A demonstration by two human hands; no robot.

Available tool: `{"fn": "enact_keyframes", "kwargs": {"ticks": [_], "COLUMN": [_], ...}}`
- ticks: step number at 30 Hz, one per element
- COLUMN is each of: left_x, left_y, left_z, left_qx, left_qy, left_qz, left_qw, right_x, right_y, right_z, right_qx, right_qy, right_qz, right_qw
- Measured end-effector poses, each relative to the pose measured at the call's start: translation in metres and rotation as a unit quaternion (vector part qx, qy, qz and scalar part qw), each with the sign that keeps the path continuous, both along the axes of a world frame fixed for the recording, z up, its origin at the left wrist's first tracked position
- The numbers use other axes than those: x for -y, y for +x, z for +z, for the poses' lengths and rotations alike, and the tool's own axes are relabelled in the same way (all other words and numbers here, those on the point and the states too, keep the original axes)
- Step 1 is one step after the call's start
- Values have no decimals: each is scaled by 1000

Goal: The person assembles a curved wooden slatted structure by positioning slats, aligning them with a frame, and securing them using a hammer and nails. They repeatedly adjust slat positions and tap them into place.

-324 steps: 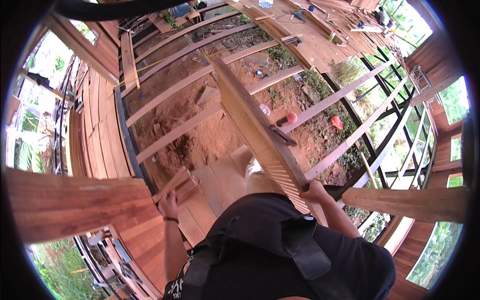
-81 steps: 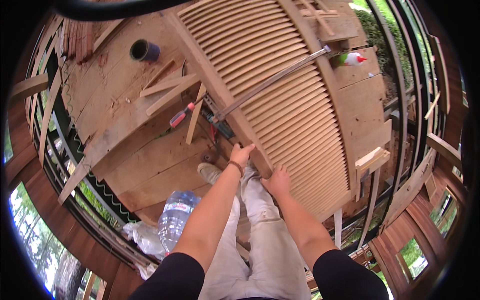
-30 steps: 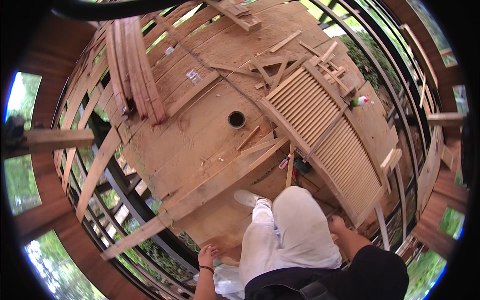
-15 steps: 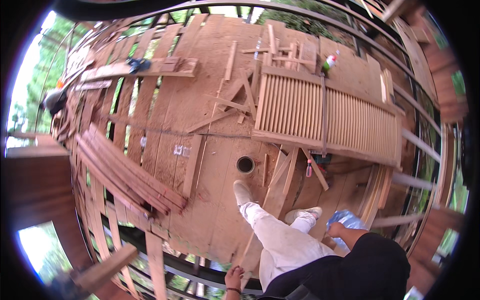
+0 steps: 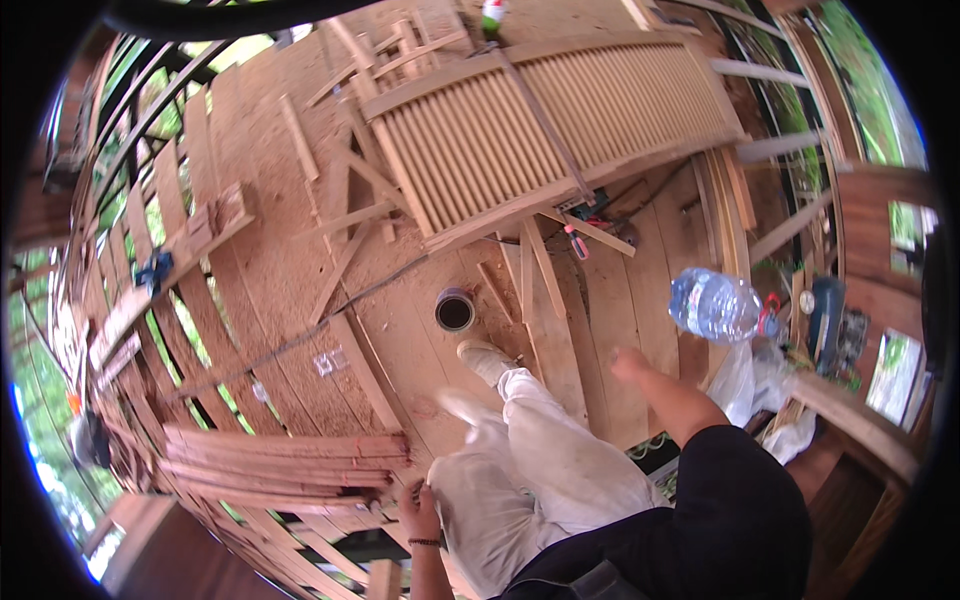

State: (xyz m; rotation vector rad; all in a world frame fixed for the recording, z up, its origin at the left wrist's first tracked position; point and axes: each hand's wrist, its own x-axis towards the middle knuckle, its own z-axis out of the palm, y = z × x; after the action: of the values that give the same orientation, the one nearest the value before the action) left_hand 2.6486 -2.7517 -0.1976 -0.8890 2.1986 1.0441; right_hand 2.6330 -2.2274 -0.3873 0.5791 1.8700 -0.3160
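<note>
My left hand [image 5: 418, 512] hangs low beside my thigh, a dark bracelet at its wrist. Its fingers are curled in; whether a small thing lies in them is hidden. Out to the right, my right hand [image 5: 630, 365] is closed, with nothing showing in it. Nearest to it is a large clear plastic bottle [image 5: 712, 305] with a red piece at its neck, apart from the hand. Ahead of my feet stands a round open can [image 5: 455, 310] with a dark inside. Beyond it lies a slatted wooden panel [image 5: 560, 120], a dark bar across it.
Stacked reddish boards [image 5: 285, 458] lie at the left. Loose wood strips [image 5: 540, 265], a red-handled screwdriver [image 5: 576, 243] and a dark cord [image 5: 385, 280] are around the can. At the right are white plastic bags [image 5: 750, 385]. Gaps show between the floor planks [image 5: 195, 310] at left.
My view has turned to the right, and my legs have stepped. The bottle, earlier half behind my right hand, now shows apart from it. My left hand has come up beside my thigh.
</note>
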Motion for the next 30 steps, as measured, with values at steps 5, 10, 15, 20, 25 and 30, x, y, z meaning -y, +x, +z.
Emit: {"fn": "enact_keyframes", "kwargs": {"ticks": [5,10,15,20,25,30], "left_x": [-9,-42,-49,-31,-20,-44], "left_y": [-82,-179,-256,-266,-264,-275], "left_z": [-73,-145,-159,-134,-162,-143], "left_qx": [-26,-32,-141,-228,-279,-229], "left_qy": [118,176,246,208,211,254], "left_qz": [-131,-335,-365,-463,-448,-451], "left_qw": [984,925,887,831,822,825], "right_x": [5,29,61,58,87,99], "right_y": [-80,-151,-221,-267,-272,-241], "right_z": [-31,-119,-238,-264,-232,-243], "right_qx": [-133,-279,-484,-457,-404,-456], "right_qy": [64,-39,120,195,204,190], "right_qz": [-109,-56,-6,-66,-77,-95], "right_qw": [983,958,867,865,888,864]}}
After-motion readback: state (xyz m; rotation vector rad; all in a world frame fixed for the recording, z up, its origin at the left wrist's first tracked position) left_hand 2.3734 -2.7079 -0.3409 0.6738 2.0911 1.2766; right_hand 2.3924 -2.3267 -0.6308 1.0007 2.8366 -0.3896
